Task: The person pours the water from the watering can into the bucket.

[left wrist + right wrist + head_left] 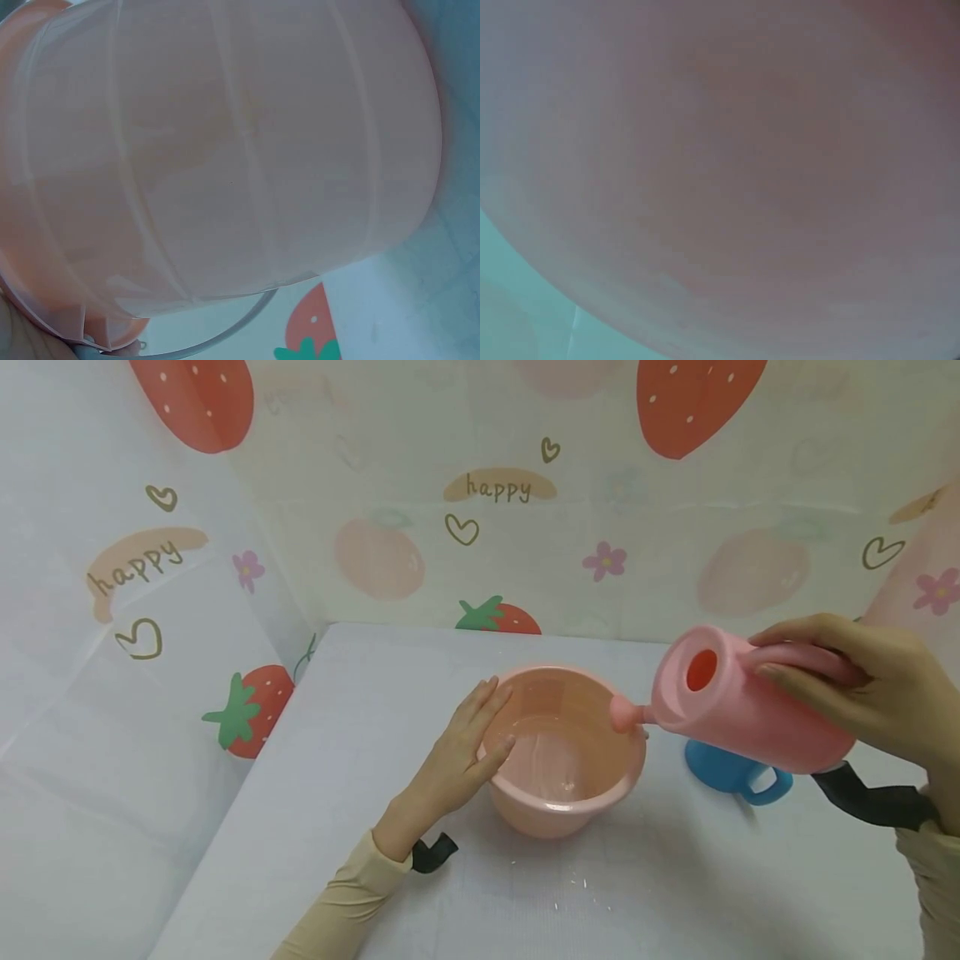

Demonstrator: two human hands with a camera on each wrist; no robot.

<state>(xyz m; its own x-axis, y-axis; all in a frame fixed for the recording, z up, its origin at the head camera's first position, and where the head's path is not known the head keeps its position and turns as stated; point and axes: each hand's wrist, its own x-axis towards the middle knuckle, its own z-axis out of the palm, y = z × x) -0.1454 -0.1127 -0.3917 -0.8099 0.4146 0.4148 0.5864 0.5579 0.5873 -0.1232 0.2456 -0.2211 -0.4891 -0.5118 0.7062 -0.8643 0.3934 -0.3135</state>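
A pink watering can point(757, 710) is tilted to the left, held by its handle in my right hand point(885, 668). Its spout tip overlaps the right rim of a peach-coloured plastic bucket point(551, 814). My left hand point(450, 760) rests on the bucket's left rim with the fingers extended. In the left wrist view the bucket's ribbed side point(225, 150) fills most of the picture, with a grey wire handle point(225, 337) below it. Blurred pink plastic of the watering can point(742, 187) covers nearly all of the right wrist view.
A blue cup point(720, 767) with a handle sits on the white-covered table point(360, 710), right of the bucket and partly behind the watering can. Small shiny drops lie on the table in front of the bucket. A fruit-printed sheet point(525, 560) hangs behind.
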